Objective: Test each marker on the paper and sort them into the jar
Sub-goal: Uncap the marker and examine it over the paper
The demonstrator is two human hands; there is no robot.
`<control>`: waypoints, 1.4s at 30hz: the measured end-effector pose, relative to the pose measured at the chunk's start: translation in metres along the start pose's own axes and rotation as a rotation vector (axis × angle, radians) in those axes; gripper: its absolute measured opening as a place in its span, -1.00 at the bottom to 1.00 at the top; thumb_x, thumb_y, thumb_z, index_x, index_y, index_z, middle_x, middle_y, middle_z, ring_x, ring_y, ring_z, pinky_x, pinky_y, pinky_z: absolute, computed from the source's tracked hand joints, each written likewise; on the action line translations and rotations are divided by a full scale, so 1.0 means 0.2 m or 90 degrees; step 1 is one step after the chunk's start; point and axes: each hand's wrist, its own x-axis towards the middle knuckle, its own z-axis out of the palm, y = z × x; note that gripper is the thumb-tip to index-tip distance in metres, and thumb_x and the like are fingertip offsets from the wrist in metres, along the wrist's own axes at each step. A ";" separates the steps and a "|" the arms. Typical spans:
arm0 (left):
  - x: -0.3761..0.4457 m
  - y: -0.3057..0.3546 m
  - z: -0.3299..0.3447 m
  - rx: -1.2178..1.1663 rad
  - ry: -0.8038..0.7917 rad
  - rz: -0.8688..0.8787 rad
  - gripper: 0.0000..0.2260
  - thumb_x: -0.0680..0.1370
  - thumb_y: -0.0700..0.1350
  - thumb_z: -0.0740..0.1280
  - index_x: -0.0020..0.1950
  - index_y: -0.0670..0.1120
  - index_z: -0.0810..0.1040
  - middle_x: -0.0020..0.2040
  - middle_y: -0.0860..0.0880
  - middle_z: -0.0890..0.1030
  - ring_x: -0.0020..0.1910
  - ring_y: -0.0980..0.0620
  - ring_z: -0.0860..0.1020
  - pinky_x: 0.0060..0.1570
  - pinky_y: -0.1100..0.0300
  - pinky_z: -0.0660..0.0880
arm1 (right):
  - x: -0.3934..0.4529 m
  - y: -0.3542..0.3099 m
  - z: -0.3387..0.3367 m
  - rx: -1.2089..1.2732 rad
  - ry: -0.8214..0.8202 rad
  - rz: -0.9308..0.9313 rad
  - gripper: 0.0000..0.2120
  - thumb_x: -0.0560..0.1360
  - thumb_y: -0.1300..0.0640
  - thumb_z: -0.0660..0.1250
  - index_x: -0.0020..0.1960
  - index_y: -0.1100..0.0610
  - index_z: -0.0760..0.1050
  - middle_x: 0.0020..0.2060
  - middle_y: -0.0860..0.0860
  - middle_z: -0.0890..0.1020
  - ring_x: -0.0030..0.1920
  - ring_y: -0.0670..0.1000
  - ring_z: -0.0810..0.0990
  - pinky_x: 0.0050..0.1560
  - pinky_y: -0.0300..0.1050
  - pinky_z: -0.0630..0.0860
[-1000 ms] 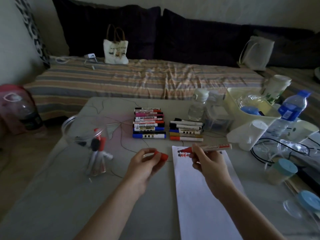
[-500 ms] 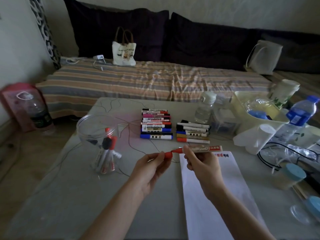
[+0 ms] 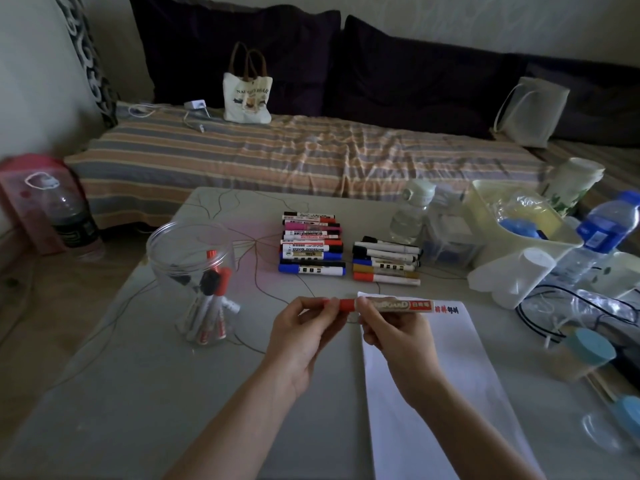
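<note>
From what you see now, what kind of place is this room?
Most likely a home living room: a low table stands before a sofa with a striped cover and dark cushions, and a tote bag sits on it.

left hand (image 3: pixel 304 336) covers the red cap (image 3: pixel 341 304); paper (image 3: pixel 433 393) runs off the bottom edge; its scribbles are unreadable.

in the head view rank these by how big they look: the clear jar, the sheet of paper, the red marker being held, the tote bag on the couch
1. Sheet of paper, largest; it also lies nearest the camera.
2. Clear jar.
3. Tote bag, which looks smaller partly because it sits far back.
4. Red marker, smallest, held in the left hand and right hand.
</note>
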 end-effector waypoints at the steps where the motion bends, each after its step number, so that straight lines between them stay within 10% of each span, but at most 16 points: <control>1: -0.01 -0.01 0.00 0.004 0.006 0.013 -0.83 0.49 -0.25 0.41 0.05 -0.25 0.56 -0.09 -0.15 0.71 -0.09 -0.01 0.70 -0.04 0.22 0.60 | 0.00 0.01 0.00 0.030 0.001 0.016 -0.78 0.45 0.06 0.47 -0.16 0.25 0.63 -0.40 0.06 0.61 -0.38 -0.04 0.51 -0.29 -0.14 0.46; 19: 0.04 0.00 -0.02 -0.089 0.079 0.126 -0.83 0.49 -0.28 0.40 0.06 -0.18 0.57 -0.01 -0.18 0.69 0.00 -0.06 0.67 0.06 0.11 0.58 | 0.01 -0.04 -0.04 0.234 -0.058 0.121 -0.72 0.40 -0.03 0.42 -0.09 0.19 0.55 -0.38 0.03 0.51 -0.37 -0.08 0.46 -0.30 -0.23 0.42; 27: -0.05 0.15 -0.06 0.007 0.124 0.370 -0.85 0.46 -0.31 0.44 -0.01 -0.15 0.59 -0.12 -0.06 0.69 -0.12 0.06 0.69 -0.12 0.22 0.61 | -0.06 -0.07 -0.02 -0.275 -0.110 -0.153 -0.86 0.41 0.20 0.50 -0.05 0.07 0.62 -0.20 -0.05 0.71 -0.18 -0.11 0.68 -0.09 -0.26 0.61; 42: -0.31 0.82 -0.43 0.335 0.334 0.750 -0.87 0.45 -0.28 0.47 -0.14 -0.16 0.53 -0.19 0.02 0.65 -0.17 0.18 0.63 -0.11 0.29 0.55 | -0.15 -0.27 0.38 -0.424 -0.082 -0.352 -0.82 0.47 0.13 0.45 0.06 0.04 0.56 -0.09 -0.11 0.66 -0.07 -0.10 0.63 -0.10 -0.32 0.45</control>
